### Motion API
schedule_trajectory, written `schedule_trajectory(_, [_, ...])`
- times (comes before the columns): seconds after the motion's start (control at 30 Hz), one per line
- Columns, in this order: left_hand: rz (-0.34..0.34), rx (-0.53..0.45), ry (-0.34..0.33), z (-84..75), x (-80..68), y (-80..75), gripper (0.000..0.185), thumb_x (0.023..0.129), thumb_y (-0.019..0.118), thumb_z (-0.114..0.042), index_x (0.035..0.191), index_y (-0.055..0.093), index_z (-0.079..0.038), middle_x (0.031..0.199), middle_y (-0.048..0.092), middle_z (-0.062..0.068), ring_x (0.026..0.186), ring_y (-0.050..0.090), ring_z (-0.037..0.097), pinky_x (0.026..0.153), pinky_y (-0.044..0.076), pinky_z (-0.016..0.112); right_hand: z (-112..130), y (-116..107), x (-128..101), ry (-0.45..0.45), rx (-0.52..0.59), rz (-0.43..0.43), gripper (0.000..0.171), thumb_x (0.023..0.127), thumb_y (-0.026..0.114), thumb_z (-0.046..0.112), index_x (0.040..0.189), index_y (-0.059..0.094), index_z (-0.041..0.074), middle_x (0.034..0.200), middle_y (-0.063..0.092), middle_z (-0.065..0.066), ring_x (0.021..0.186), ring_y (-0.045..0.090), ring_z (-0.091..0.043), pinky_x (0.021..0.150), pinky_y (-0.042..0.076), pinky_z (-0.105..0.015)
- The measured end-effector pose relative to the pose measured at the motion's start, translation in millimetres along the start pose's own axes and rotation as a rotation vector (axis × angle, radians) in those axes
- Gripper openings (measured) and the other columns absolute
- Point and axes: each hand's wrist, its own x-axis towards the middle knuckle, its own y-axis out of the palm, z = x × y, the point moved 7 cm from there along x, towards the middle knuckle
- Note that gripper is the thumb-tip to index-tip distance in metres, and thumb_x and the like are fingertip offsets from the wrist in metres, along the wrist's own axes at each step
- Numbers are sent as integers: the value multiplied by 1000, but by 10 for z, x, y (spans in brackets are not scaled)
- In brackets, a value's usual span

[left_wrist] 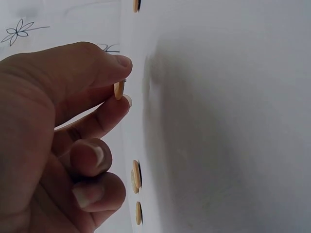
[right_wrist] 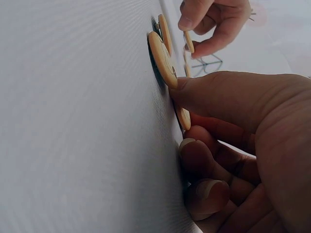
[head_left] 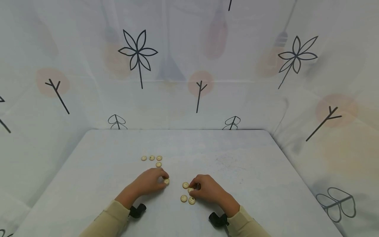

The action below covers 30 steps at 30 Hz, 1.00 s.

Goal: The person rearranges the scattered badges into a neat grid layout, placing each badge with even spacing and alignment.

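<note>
At the left of the white table (head_left: 103,154), four small round buttons (head_left: 151,158) lay in a group: three in a row and one (head_left: 158,164) just below the row's right end. They were pale tan, flat, wood-coloured discs with tiny holes near the middle.

Just right of and nearer than that group, the left hand (head_left: 149,182) pinched one button (head_left: 166,181) of the same kind between thumb and forefinger, at or just above the table surface. The left wrist view showed that button (left_wrist: 118,90) edge-on, thin and light tan, clamped between the two fingertips (left_wrist: 122,62), with the other fingers curled below.

Further right, close to the left hand but apart from it, the right hand (head_left: 207,189) had its fingers curled down over a loose cluster of four buttons. One (head_left: 185,185) lay just left of its fingertips, two more (head_left: 184,198) sat side by side nearer the person, and the fourth (head_left: 190,190) was under the fingertips. In the right wrist view the thumb (right_wrist: 218,92) pressed against the edge of a button (right_wrist: 163,58); whether the hand actually pinched it could not be told.
</note>
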Motion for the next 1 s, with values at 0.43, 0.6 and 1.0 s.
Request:
schedule_trajectory(0.43, [-22,-22,-96,166,-11,-26,21,83,73,-22,104,70,-17,101,68,-6,101,62,15,92,49,41,10,-10,-10,-12,-2,-2,17,82,75,25,97,73,18,85,62,12,74,52,-2,65,45,-22])
schedule_trajectory(0.6, [-30,-5,-140,213,-19,-64,19,85,73,-25,102,70,-19,99,67,-8,100,62,14,92,50,40,5,-10,-9,-13,-3,-3,17,82,75,25,98,73,19,85,62,12,74,52,-2,65,45,-22])
schedule_trajectory(1.0, [-65,4,-186,415,14,-140,19,85,72,-28,102,70,-19,99,67,-9,99,62,14,91,49,40,-6,-2,-1,-8,3,1,18,82,75,27,98,73,19,86,62,12,75,53,-1,65,45,-22])
